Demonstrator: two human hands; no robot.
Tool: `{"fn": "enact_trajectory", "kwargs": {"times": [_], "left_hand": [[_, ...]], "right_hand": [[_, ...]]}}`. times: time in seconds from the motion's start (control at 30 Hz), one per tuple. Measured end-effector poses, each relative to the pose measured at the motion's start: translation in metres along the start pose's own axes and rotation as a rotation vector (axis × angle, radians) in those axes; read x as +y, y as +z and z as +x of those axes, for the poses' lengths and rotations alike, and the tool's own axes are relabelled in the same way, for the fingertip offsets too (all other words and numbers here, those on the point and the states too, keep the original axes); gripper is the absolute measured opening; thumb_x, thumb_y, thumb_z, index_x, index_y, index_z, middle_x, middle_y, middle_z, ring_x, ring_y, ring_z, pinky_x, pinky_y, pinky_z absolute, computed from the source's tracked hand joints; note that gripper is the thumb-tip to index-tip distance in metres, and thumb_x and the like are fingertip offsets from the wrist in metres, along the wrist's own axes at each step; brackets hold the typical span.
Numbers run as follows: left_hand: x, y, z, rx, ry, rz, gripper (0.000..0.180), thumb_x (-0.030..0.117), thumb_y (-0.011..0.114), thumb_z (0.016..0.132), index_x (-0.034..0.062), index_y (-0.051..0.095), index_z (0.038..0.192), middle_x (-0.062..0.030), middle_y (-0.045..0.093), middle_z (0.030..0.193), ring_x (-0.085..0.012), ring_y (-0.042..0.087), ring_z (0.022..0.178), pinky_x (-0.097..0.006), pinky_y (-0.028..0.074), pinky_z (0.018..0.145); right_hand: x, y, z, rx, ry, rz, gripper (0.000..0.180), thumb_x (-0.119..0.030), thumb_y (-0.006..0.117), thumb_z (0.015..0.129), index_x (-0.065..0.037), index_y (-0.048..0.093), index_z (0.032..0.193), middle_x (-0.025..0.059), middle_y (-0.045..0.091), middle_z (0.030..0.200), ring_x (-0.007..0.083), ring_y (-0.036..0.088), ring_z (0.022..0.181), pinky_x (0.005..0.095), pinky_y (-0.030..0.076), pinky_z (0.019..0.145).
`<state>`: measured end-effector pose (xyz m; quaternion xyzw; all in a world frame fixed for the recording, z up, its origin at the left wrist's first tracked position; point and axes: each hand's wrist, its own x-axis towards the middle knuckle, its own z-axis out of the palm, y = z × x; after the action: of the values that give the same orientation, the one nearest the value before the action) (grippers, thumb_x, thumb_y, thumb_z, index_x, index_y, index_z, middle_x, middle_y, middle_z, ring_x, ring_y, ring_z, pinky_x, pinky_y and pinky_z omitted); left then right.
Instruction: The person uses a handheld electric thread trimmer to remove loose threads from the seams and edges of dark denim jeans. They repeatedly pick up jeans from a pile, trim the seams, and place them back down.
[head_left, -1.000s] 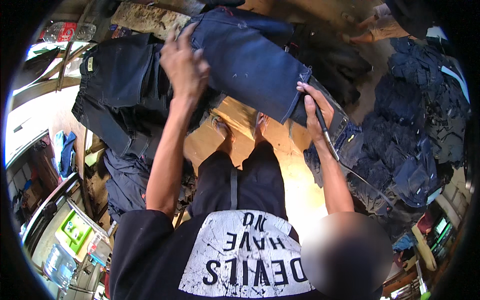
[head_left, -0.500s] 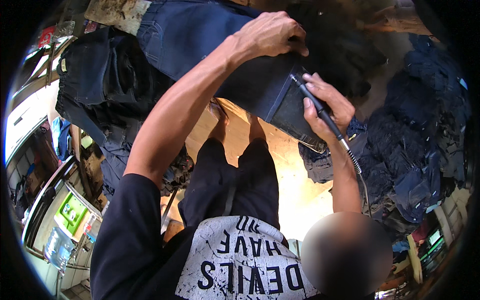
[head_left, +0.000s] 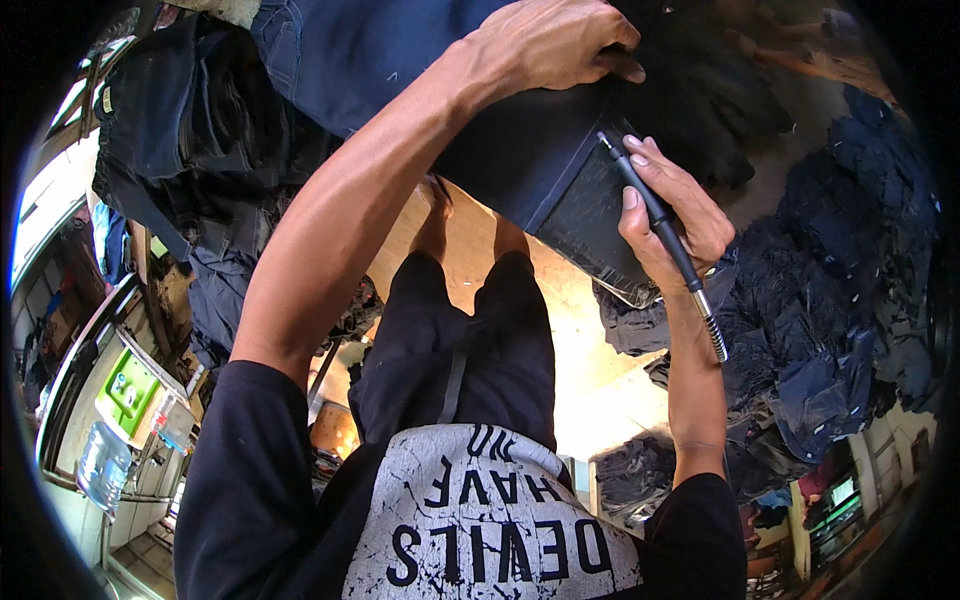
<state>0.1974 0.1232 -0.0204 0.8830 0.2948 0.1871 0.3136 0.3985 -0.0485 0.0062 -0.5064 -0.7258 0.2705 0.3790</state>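
Observation:
A dark blue pair of jeans (head_left: 420, 70) lies spread over a raised support in front of me. My left hand (head_left: 545, 45) presses flat on the denim near its hem. My right hand (head_left: 670, 215) grips a black pen-shaped rotary tool (head_left: 650, 205) with a flexible metal shaft (head_left: 712, 330) trailing down. The tool's tip touches the scuffed hem area of the jeans leg (head_left: 590, 215), just below my left hand.
Heaps of dark blue jeans (head_left: 830, 330) lie on the floor at the right. More folded dark garments (head_left: 190, 130) are stacked at the left. A green box (head_left: 125, 390) and a water bottle (head_left: 100, 470) sit at the lower left. My legs stand on a tan floor (head_left: 590, 340).
My left hand has slid from the left part of the jeans to the hem at the upper right. The right hand with the tool has risen to the hem; the view has moved closer.

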Motion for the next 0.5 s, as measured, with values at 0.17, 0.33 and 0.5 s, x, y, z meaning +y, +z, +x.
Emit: {"fn": "enact_trajectory", "kwargs": {"times": [0.17, 0.33, 0.5], "left_hand": [[0.003, -0.004, 0.001, -0.030, -0.060, 0.014, 0.031, 0.027, 0.078, 0.093, -0.0003, 0.074, 0.080, -0.0252, 0.071, 0.080, -0.0451, 0.072, 0.080, -0.052, 0.057, 0.073], [0.003, -0.004, 0.000, 0.003, -0.039, -0.009, 0.028, 0.026, 0.079, 0.092, -0.0007, 0.075, 0.083, -0.0261, 0.072, 0.082, -0.0455, 0.072, 0.082, -0.052, 0.057, 0.075], [0.005, -0.003, 0.000, -0.007, -0.030, 0.018, 0.027, 0.025, 0.079, 0.092, -0.0013, 0.076, 0.085, -0.0269, 0.071, 0.083, -0.0459, 0.072, 0.083, -0.052, 0.057, 0.075]], "right_hand": [[0.001, -0.001, -0.003, -0.022, 0.034, -0.026, 0.031, -0.001, 0.081, 0.083, 0.002, 0.080, 0.114, 0.0233, 0.079, 0.119, 0.0381, 0.076, 0.119, 0.0461, 0.061, 0.102], [0.004, 0.005, -0.007, 0.018, 0.002, 0.007, 0.030, -0.004, 0.081, 0.082, 0.001, 0.081, 0.112, 0.0226, 0.080, 0.117, 0.0371, 0.077, 0.116, 0.0479, 0.061, 0.102], [0.004, 0.004, -0.011, -0.019, -0.033, -0.018, 0.031, -0.003, 0.081, 0.082, 0.000, 0.081, 0.113, 0.0229, 0.080, 0.119, 0.0375, 0.077, 0.117, 0.0470, 0.061, 0.102]]}}
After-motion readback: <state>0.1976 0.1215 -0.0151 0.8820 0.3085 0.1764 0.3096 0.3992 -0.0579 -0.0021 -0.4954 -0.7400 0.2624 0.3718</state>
